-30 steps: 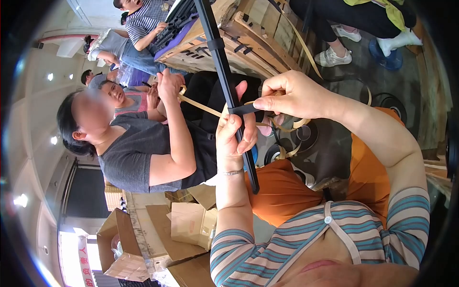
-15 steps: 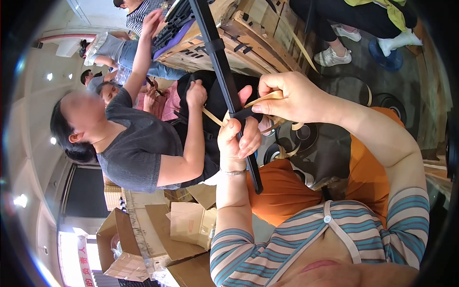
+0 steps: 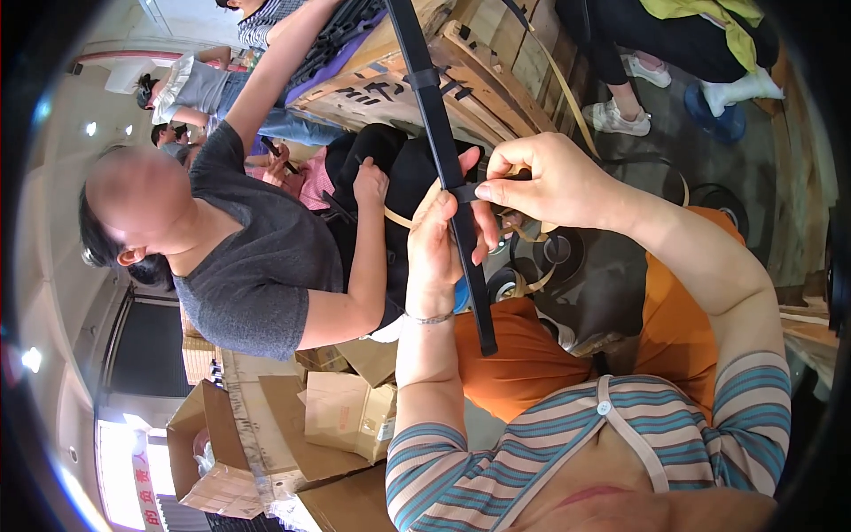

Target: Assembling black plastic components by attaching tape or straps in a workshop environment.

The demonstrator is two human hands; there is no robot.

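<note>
A long, slim black bar (image 3: pixel 439 115) slants across the middle of the view. My left hand (image 3: pixel 432 244) is closed around its lower part, with the thumb in front and fingers emerging on the other side. Against the bar, just above that grip, lies a short black tape strip (image 3: pixel 464 191). Its free end is pinched between the thumb and index finger of my right hand (image 3: pixel 554 182). A similar black band (image 3: pixel 424 78) circles the bar higher up. A beige strip (image 3: pixel 397 218) shows beside my left hand; where it leads is hidden.
A person in a dark grey shirt (image 3: pixel 257 266) sits close on my left. Ahead stands a wooden crate (image 3: pixel 496 80). Black rolls (image 3: pixel 560 253) and curled beige strips (image 3: pixel 534 285) lie below my hands. Open cardboard boxes (image 3: pixel 346 415) are at lower left, a blue stool (image 3: pixel 714 120) far right.
The beige strip that was in my right fingers is no longer there; they now pinch only black tape. The bar has shifted slightly right, and the neighbour's raised arm has moved.
</note>
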